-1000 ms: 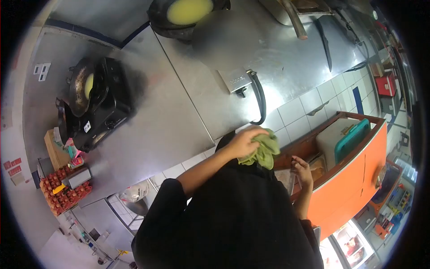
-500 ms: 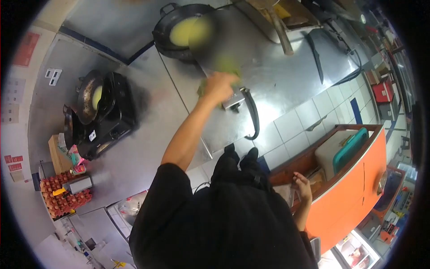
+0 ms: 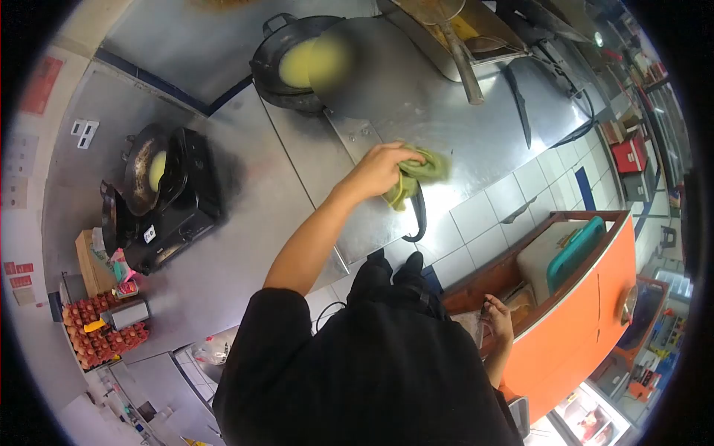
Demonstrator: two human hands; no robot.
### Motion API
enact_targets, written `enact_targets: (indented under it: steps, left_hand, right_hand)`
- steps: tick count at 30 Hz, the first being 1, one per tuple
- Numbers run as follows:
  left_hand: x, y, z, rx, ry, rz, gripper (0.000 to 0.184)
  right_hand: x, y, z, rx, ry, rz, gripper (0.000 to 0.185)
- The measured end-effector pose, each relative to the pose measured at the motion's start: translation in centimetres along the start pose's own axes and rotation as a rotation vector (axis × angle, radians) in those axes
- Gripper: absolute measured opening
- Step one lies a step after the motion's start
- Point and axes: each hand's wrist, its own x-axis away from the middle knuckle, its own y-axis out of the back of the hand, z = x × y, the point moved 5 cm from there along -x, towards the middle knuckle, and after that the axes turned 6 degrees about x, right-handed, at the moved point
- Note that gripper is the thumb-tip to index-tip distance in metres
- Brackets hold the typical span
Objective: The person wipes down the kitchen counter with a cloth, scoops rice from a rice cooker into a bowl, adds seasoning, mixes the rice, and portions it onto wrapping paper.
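My left hand [image 3: 383,169] is closed around a green cloth [image 3: 424,167] with a yellowish edge. The cloth lies against the steel counter [image 3: 387,227], partly over a curved black handle or hose [image 3: 422,215] at its front edge. My right hand [image 3: 499,318] hangs by my right side near the orange cabinet [image 3: 573,320], its fingers loosely bent and apart, with nothing visible in them. Ahead of my left hand sits a black wok [image 3: 279,89] with pale yellow contents [image 3: 301,63], part of it hidden by a blurred patch.
At left, a portable stove [image 3: 197,175] stands beside a wok [image 3: 137,175] holding something yellow. Egg trays [image 3: 104,342] are stacked below it. Right of the wok lie a wooden-handled tool [image 3: 462,67] and a dark knife-like blade [image 3: 519,104]. A teal-lidded box [image 3: 576,256] sits inside the cabinet.
My left hand has moved right and toward me along the counter with the green cloth. My right hand stays by my side, slightly lower in view. The view has shifted slightly.
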Motion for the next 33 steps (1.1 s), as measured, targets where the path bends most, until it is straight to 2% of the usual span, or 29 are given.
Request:
enact_targets:
  steps: [2,3,5,6,7,9,10,11,13,14,16,17,19,20,22,23,24,25,27,28,30,32,33]
  left_hand:
    - [0.9,3.1,-1.0,-0.073,-0.083,-0.352,0.042]
    - [0.9,2.8,-0.3,-0.067,-0.086,-0.335,0.042]
    - [1.7,3.7,2.3,-0.401,0.013,-0.790,0.043]
    - [0.3,2.0,3.6,-0.500,0.269,-0.504,0.043]
    - [0.4,1.5,3.6,-0.494,0.264,-0.499,0.043]
    - [-0.3,-0.1,2.4,-0.209,0.262,-0.209,0.038]
    - [-0.8,0.2,0.1,-0.155,0.139,-0.290,0.042]
    - [-2.1,0.4,-0.9,-0.162,0.140,-0.286,0.042]
    - [-5.1,2.0,-2.8,-0.461,-0.054,-0.534,0.040]
    - [-7.1,2.4,-2.1,-0.470,-0.049,-0.538,0.040]
    - [-11.4,2.9,0.4,-0.794,0.036,-0.604,0.037]
    - [-13.2,2.7,2.7,-0.800,0.043,-0.611,0.037]
    - [-16.1,2.0,12.2,-0.906,0.455,-0.553,0.034]
    - [-16.0,0.8,19.6,-0.754,0.642,-0.653,0.036]
    - [-15.8,-0.3,24.3,-0.638,0.863,-0.808,0.046]
    - [-16.0,-0.2,22.4,-0.692,0.895,-0.860,0.051]
    - [-16.7,0.5,20.1,-0.670,0.933,-0.826,0.048]
    - [-16.9,0.5,18.6,-0.655,0.977,-0.780,0.045]
    - [-16.5,-1.0,18.8,-0.649,0.957,-0.743,0.040]
    - [-16.7,-1.3,17.4,-0.623,0.913,-0.749,0.035]
    - [-15.7,-9.2,11.6,-0.371,0.816,-0.797,0.027]
    - [-14.4,-21.7,6.7,-0.647,0.605,-0.366,0.020]
    - [-14.3,-27.7,3.4,-0.517,0.593,-0.273,0.022]
  right_hand:
    - [0.2,-0.2,0.1,-0.047,0.024,-0.029,0.040]
    - [0.6,-0.3,0.0,-0.059,0.016,-0.040,0.040]
    - [0.4,-1.1,1.1,-0.020,0.035,-0.005,0.039]
    - [0.9,-1.6,2.0,0.036,-0.020,-0.067,0.038]
    - [1.3,-1.8,2.0,0.034,-0.021,-0.074,0.038]
    - [1.0,-1.4,2.8,0.041,0.000,-0.101,0.037]
    - [1.0,-1.0,2.4,0.033,-0.008,-0.102,0.037]
    - [0.4,-0.4,2.2,0.018,-0.014,-0.109,0.037]
    - [-1.0,0.1,2.1,0.001,-0.018,-0.101,0.037]
    - [-1.6,0.6,2.3,-0.009,-0.024,-0.096,0.037]
    - [-2.8,2.4,2.5,-0.011,-0.030,-0.082,0.036]
    - [-3.4,3.2,2.7,-0.020,0.000,-0.061,0.038]
    - [-5.5,5.2,4.0,-0.039,0.067,-0.017,0.042]
    - [-6.1,6.7,4.5,-0.009,-0.005,-0.040,0.049]
    - [-8.6,9.9,5.3,-0.078,0.022,0.048,0.048]
    - [-9.5,11.5,5.4,-0.166,0.046,0.126,0.048]
    - [-10.0,13.1,6.6,-0.068,0.078,0.054,0.047]
    - [-10.2,14.1,8.0,-0.127,0.084,0.095,0.045]
    - [-12.0,16.9,9.4,-0.068,-0.100,0.002,0.044]
    - [-13.4,18.4,10.1,-0.060,-0.115,0.020,0.044]
    - [-15.5,20.7,11.6,-0.057,-0.100,0.154,0.044]
    - [-17.4,22.5,14.2,-0.028,-0.123,0.139,0.044]
    - [-18.2,23.6,15.7,-0.002,-0.125,0.101,0.044]
